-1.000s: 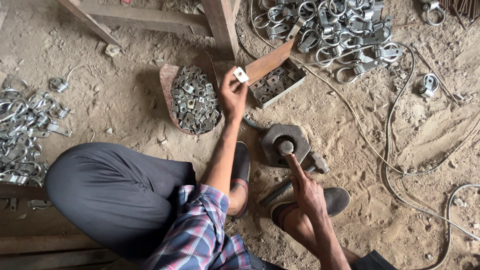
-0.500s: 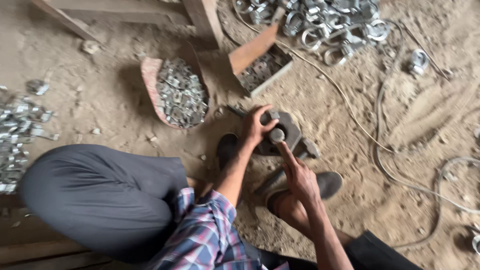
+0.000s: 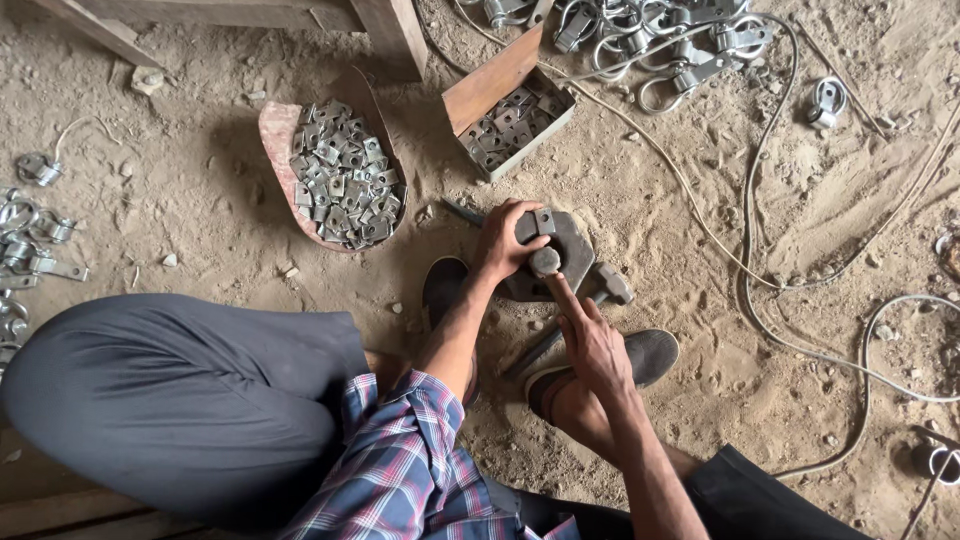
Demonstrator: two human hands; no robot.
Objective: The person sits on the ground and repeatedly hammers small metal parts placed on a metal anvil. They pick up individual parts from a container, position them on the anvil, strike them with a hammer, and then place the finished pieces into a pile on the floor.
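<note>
Pinching a small metal bracket (image 3: pixel 541 222) onto the metal block (image 3: pixel 570 255) at frame centre, the left hand (image 3: pixel 503 240) is gripping closed; the right hand (image 3: pixel 592 340), loosely curled, is pointing its forefinger at the block's knob (image 3: pixel 545 261).

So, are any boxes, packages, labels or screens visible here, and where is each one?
Small box: on the dirt floor, top centre; rectangular, open, brown raised flap, filled with grey metal pieces.
Curved tray: left of the box; reddish-brown scoop shape, heaped with grey metal clips.
No labels, signs or screens are visible.
</note>
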